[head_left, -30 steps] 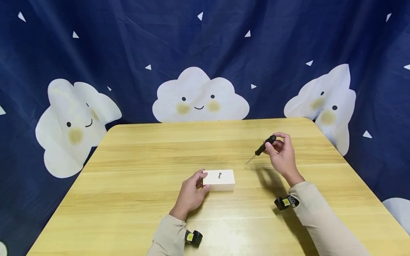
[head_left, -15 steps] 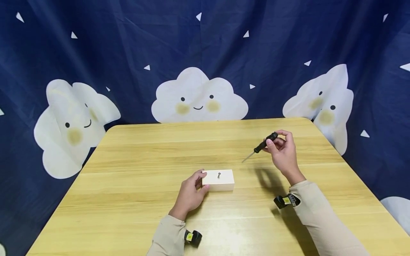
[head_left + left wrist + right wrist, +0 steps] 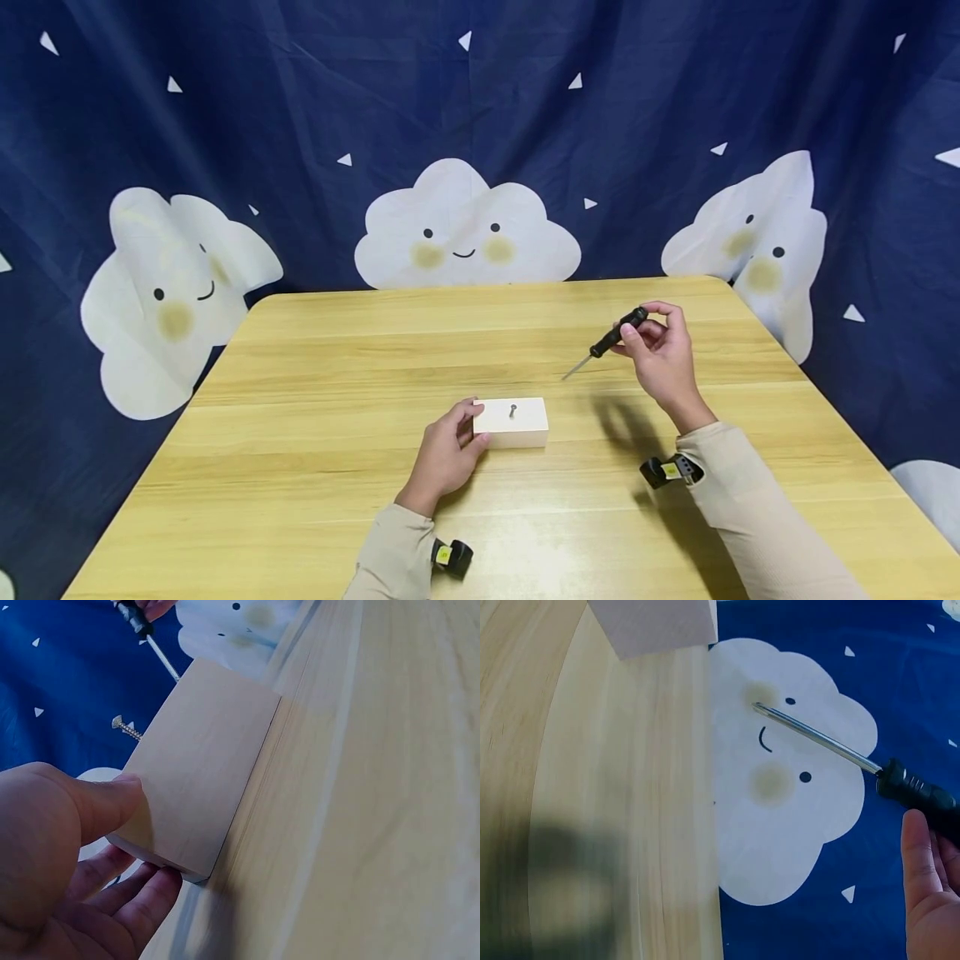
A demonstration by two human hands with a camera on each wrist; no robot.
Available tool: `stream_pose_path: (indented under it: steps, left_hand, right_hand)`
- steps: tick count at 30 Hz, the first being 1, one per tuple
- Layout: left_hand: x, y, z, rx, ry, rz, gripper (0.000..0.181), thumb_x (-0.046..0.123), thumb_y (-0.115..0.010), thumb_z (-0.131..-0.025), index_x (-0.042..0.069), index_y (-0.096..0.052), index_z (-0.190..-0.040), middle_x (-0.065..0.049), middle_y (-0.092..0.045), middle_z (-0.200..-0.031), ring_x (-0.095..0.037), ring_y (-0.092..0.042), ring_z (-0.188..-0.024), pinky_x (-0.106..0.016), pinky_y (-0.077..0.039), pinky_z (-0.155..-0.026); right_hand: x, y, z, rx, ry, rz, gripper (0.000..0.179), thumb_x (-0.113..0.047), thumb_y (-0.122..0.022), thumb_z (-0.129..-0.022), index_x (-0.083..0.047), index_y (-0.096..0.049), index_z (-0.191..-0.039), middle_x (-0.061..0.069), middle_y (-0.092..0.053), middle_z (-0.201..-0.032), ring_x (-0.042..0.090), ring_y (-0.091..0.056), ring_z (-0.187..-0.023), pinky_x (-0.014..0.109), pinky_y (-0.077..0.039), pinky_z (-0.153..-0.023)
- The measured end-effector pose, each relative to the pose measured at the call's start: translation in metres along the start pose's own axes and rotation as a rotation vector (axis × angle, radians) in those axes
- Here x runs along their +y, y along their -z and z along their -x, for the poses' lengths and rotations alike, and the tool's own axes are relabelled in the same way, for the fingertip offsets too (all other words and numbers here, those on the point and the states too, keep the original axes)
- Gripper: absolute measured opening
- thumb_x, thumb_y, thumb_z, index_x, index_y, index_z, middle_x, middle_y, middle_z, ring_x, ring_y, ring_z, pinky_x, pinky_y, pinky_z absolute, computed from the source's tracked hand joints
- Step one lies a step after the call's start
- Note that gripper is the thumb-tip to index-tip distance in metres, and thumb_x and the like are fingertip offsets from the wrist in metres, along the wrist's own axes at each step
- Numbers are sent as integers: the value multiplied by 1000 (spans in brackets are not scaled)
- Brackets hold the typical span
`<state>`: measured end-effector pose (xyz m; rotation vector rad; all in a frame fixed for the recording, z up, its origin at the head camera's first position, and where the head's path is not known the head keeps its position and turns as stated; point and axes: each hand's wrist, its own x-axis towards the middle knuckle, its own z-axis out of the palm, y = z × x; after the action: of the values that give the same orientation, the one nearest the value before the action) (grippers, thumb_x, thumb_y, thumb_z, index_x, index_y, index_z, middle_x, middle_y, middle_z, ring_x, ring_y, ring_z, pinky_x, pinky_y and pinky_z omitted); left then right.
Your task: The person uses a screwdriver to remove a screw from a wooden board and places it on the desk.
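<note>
Screwdriver (image 3: 611, 339), pinched in the raised right hand (image 3: 660, 362), angles tip-down right of the wooden block (image 3: 512, 422). Left hand (image 3: 444, 456) clasps that block's left end, apparently steadying its upright screw (image 3: 513, 410).

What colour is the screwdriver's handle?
Black; the screwdriver handle shows best in the right wrist view.

The left hand (image 3: 446, 454) lies low near the desk's front edge, thumb and fingers curled in a grip; the right hand (image 3: 660, 358) is raised, fingers pinched together, forearm angled inward.
</note>
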<state>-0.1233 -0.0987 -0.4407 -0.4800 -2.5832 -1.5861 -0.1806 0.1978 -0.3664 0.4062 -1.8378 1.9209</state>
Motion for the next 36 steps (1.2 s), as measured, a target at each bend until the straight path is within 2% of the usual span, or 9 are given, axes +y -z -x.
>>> stream_pose_path:
  steps: [12, 25, 36]
  left_hand:
    - [-2, 0, 0, -4, 9, 2, 34, 1, -67, -90, -5, -58, -122, -24, -49, -139, -35, -51, -124, -30, -50, -97]
    - [-4, -1, 0, -3, 4, 4, 34, 1, -68, -90, -4, -58, -122, -23, -50, -139, -34, -52, -124, -30, -50, -97]
    - [-5, -1, 0, 0, -6, -2, 34, 1, -67, -90, -4, -58, -122, -23, -50, -139, -34, -51, -124, -31, -50, -97]
  right_hand:
    - [-4, -6, 3, -17, 3, -65, 29, 10, -53, -94, -2, -41, -117, 4, -68, -89, 14, -68, -79, 32, -61, -72]
    - [-9, -12, 4, -40, -4, -79, 29, 7, -54, -95, 3, -38, -120, 5, -68, -91, 15, -68, -83, 33, -61, -74]
    - [-14, -20, 7, -45, 0, -116, 28, 8, -53, -95, -1, -40, -118, 6, -68, -90, 16, -68, -83, 34, -61, -73]
